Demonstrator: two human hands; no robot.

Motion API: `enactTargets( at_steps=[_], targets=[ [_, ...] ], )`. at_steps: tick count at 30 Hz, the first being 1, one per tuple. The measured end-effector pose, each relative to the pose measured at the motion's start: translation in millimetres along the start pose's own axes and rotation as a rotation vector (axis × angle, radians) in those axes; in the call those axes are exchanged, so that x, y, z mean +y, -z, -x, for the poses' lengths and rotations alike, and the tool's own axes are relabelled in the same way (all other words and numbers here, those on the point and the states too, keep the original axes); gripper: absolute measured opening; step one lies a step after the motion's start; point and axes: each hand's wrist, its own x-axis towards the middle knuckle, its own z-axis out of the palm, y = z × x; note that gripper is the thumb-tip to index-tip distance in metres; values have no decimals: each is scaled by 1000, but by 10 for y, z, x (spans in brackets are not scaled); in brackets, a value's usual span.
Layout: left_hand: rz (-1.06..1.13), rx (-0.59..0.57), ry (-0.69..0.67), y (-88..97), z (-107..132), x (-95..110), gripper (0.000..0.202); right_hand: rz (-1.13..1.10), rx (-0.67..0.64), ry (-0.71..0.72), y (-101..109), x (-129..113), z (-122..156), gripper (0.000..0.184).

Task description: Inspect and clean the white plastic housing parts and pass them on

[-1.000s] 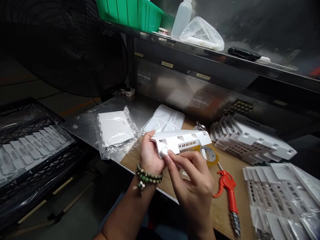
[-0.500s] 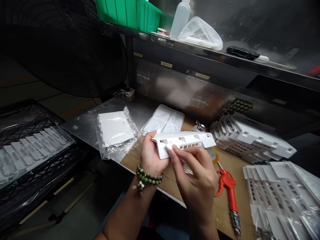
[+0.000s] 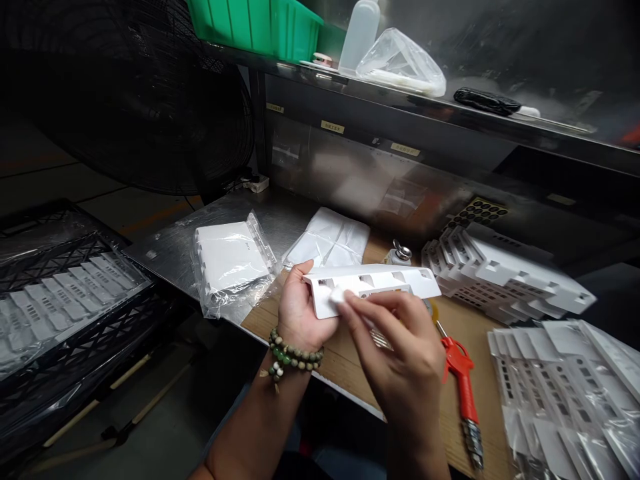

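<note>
A white plastic housing part (image 3: 380, 273) with cutouts along its side is held up over the bench. My left hand (image 3: 303, 310), with a beaded bracelet at the wrist, grips its left end. My right hand (image 3: 405, 340) pinches a small white pad (image 3: 338, 295), perhaps a wipe, against the near face of the part. The fingers of that hand hide some of the slots. Behind the part lie folded white plastic bags (image 3: 330, 235) and a small bottle with a metal top (image 3: 400, 253).
Stacked white housings (image 3: 515, 273) and bagged ones (image 3: 560, 393) fill the right side. A red air blow gun (image 3: 463, 380) lies near my right hand. Bagged white panels (image 3: 233, 257) sit at left, beside a black crate (image 3: 75, 333). A shelf (image 3: 430, 107) overhangs the back.
My right hand has shifted slightly right and down, still pinching the white pad at the part. The part has tilted a little, its right end reaching farther right.
</note>
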Motion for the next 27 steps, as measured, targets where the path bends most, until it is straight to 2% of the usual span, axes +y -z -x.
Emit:
enactTargets(
  at_steps=[3,7,11,12,16,18,20,22,24,27],
  targets=[
    [1,-1,-4,5,-9,-4,40,41,44,-1,4,5,1,22],
    [-12,-6,45,22,-16,-6,39,-50,-44,13,-2,1,0,22],
    [-6,-9,-11,16,3,-6,39,26,64,-45,-15,7,7,22],
    [-7,-4,3,9,10,-1,38,17,56,-45,-8,-4,13,23],
    [-5,36,104,-15,26,33,38,-321,-158,-74,109,-72,50,23],
    [21,37,82,-9,13,52,36,-490,-184,-150,200,-65,75,22],
    [48,19,42,9,-12,65,35,-533,-44,-277,274,-12,104,19],
    [52,3,34,30,-37,73,36,-527,183,-427,311,70,136,15],
    [44,-5,32,44,-51,78,37,-530,379,-537,312,149,163,17],
    [19,-6,57,49,-48,89,39,-506,491,-566,274,209,187,28]
  ],
)
